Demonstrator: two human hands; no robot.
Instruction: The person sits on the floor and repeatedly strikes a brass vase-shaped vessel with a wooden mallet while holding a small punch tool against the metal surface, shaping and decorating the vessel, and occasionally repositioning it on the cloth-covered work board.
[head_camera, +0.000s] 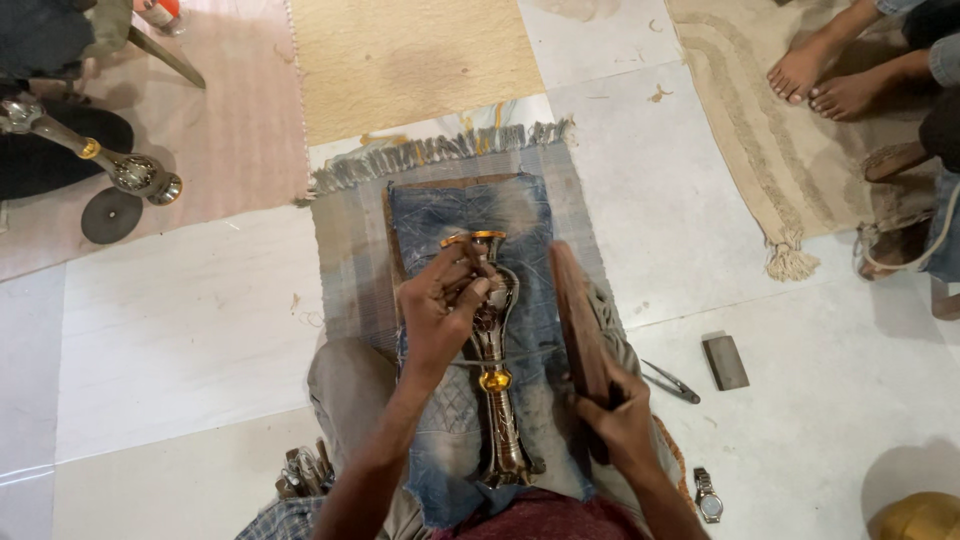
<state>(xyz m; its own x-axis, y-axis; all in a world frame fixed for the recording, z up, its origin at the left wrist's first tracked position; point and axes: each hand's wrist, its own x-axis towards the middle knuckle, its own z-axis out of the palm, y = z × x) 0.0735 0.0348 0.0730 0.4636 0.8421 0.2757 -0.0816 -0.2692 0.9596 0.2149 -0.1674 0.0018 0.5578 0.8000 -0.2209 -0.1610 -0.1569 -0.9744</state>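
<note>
A long metal piece (496, 390) with brass-coloured bands and engraved silver sections lies lengthwise on a worn blue denim cloth (530, 300) over my lap. My left hand (440, 305) presses on its upper bulbous part, fingers bent around a thin tool whose tip I cannot make out. My right hand (625, 420) grips the lower end of a brown wooden stick (578, 320), which stands tilted just right of the metal piece. A wooden board shows under the cloth's far end.
A grey fringed mat (345, 270) lies under the cloth. Pliers (670, 382), a dark block (725, 362) and a wristwatch (708, 495) lie on the white floor at right. Another person's bare feet (830, 75) rest on a beige rug. A similar metal piece (120, 165) sits at left.
</note>
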